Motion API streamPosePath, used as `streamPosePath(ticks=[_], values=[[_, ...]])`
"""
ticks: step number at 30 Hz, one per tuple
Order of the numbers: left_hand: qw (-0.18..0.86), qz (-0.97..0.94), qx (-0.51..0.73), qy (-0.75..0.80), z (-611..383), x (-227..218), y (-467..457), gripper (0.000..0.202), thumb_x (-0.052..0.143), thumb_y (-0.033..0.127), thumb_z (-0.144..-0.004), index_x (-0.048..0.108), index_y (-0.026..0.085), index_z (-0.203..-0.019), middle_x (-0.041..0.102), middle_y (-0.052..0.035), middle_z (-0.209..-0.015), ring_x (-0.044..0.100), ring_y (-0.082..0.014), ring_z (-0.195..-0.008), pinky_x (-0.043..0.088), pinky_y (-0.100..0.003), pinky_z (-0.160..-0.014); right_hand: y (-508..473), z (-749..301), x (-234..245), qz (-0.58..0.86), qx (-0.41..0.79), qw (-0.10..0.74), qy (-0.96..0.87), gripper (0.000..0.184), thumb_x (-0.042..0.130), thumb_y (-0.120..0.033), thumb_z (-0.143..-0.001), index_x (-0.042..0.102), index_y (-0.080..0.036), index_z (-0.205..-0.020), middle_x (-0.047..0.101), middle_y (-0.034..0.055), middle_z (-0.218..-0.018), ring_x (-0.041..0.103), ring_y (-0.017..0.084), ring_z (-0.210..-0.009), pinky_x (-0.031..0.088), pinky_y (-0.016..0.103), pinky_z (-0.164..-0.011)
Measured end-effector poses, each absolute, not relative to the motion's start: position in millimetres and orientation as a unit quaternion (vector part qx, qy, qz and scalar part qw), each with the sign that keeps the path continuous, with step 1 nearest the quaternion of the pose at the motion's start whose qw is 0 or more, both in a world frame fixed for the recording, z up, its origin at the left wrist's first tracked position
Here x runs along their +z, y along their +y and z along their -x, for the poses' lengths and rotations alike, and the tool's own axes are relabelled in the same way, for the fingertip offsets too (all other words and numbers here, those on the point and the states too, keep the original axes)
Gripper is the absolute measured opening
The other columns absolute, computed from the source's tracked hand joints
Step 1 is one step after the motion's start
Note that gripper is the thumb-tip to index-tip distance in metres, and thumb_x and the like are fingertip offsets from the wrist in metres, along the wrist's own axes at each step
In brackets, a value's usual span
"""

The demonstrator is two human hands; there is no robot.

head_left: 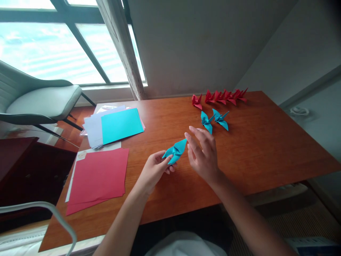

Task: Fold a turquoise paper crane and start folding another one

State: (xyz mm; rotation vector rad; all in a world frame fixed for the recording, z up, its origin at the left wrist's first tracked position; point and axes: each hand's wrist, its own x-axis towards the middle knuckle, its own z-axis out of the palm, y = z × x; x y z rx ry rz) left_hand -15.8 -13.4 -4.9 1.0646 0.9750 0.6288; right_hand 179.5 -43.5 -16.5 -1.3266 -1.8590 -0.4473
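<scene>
Between the thumb and fingers of my left hand [157, 164] is a blue origami crane [176, 150], held a little above the wooden table. Its wings are partly spread, and the thumb presses near its body. My right hand [204, 153] is raised just to the right, fingers apart and slightly curled. One fingertip is close to the crane's upper right tip; I cannot tell whether it touches. Behind the right hand, two blue paper cranes [220, 119] stand on the table. Beyond them is a row of several red paper cranes [226, 96].
Red paper sheets [99, 176] lie at the left of the table [160, 122], over a white sheet. Blue sheets [122, 125] rest on white ones farther back. A pale chair [45, 101] stands by the window at the left. A curved white bar [50, 207] shows at lower left.
</scene>
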Motion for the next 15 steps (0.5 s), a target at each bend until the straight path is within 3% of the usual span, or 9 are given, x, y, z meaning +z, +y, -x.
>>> streamPosePath(ticks=[2, 5, 10, 15], values=[[0.710, -0.470, 0.286, 0.439, 16, -4, -14, 0.037, 0.076, 0.049, -0.081, 0.067, 0.014, -0.084, 0.067, -0.0020, -0.071, 0.059, -0.0101, -0.059, 0.041, -0.020, -0.053, -43, -180, -14, 0.531, -0.203, 0.383, -0.728, 0.070, 0.060, -0.004, -0.090, 0.040, -0.026, -0.154, 0.053, 0.0169, -0.150, 0.043, 0.031, -0.142, 0.047, 0.050, -0.108], [0.720, -0.459, 0.290, 0.433, 16, -3, -15, 0.035, 0.077, 0.047, -0.081, 0.067, 0.014, -0.083, 0.067, -0.0021, -0.071, 0.058, -0.0098, -0.059, 0.040, -0.019, -0.052, -41, -182, -10, 0.522, -0.217, 0.351, -0.746, 0.057, 0.064, -0.009, -0.092, 0.054, -0.030, -0.143, 0.058, 0.0113, -0.147, 0.048, 0.030, -0.138, 0.045, 0.049, -0.106], [0.732, -0.444, 0.320, 0.405, 19, -1, -21, 0.031, 0.079, 0.045, -0.082, 0.069, 0.015, -0.086, 0.068, -0.0012, -0.073, 0.058, -0.0086, -0.062, 0.042, -0.019, -0.057, -36, -185, -11, 0.500, -0.180, 0.356, -0.769, 0.025, 0.066, -0.017, -0.094, 0.070, -0.023, -0.118, 0.077, 0.0048, -0.119, 0.062, 0.026, -0.115, 0.046, 0.041, -0.098], [0.728, -0.442, 0.347, 0.393, 21, -3, -24, 0.028, 0.083, 0.041, -0.080, 0.072, 0.016, -0.077, 0.070, -0.0012, -0.071, 0.057, -0.0074, -0.062, 0.042, -0.018, -0.058, -35, -180, -19, 0.508, -0.120, 0.391, -0.759, 0.012, 0.063, -0.018, -0.096, 0.073, -0.020, -0.102, 0.079, 0.0044, -0.095, 0.066, 0.022, -0.095, 0.047, 0.036, -0.087]])
